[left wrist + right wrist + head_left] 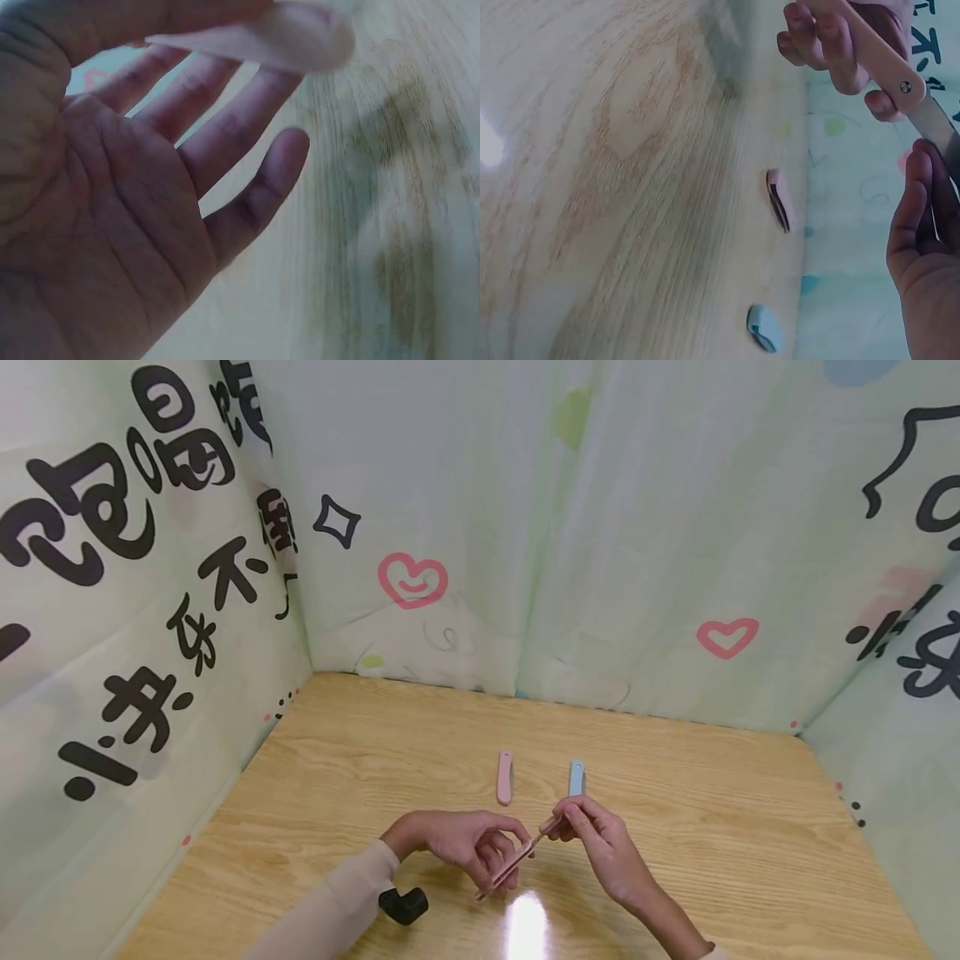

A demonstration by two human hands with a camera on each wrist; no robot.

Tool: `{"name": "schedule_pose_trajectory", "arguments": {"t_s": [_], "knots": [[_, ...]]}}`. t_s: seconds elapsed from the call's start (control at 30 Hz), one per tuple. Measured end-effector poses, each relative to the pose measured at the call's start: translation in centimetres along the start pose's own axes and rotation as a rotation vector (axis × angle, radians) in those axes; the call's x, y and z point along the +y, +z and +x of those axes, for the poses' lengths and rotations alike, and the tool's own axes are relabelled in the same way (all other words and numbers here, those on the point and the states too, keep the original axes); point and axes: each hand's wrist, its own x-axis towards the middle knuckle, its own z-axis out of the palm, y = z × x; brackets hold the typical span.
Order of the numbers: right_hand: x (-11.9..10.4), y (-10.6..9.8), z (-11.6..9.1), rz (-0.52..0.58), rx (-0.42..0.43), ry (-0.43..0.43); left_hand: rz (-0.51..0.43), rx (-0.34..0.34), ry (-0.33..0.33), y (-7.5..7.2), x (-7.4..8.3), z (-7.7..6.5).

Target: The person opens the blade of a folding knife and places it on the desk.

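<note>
The left hand is gripping the handle while the right hand is pinching the blade, which I'm thinking wants holding flat-on, never edge-on.

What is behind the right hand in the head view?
Beyond the right hand, a blue handle lies on the wooden table, its far end showing. The hand seems to cover its near end, and the table directly behind the hand cannot be seen.

a pink folding knife, silvery blade out, is held aslant mid-air.
</note>
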Motion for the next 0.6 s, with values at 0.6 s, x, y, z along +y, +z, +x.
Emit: {"name": "schedule_pose_trajectory", "arguments": {"t_s": [0.6], "knots": [[0.9, -0.1, -0.4, 0.011, 0.073, 0.054, 0.37, 0.405, 0.052, 0.5, -0.6, 0.0]]}}
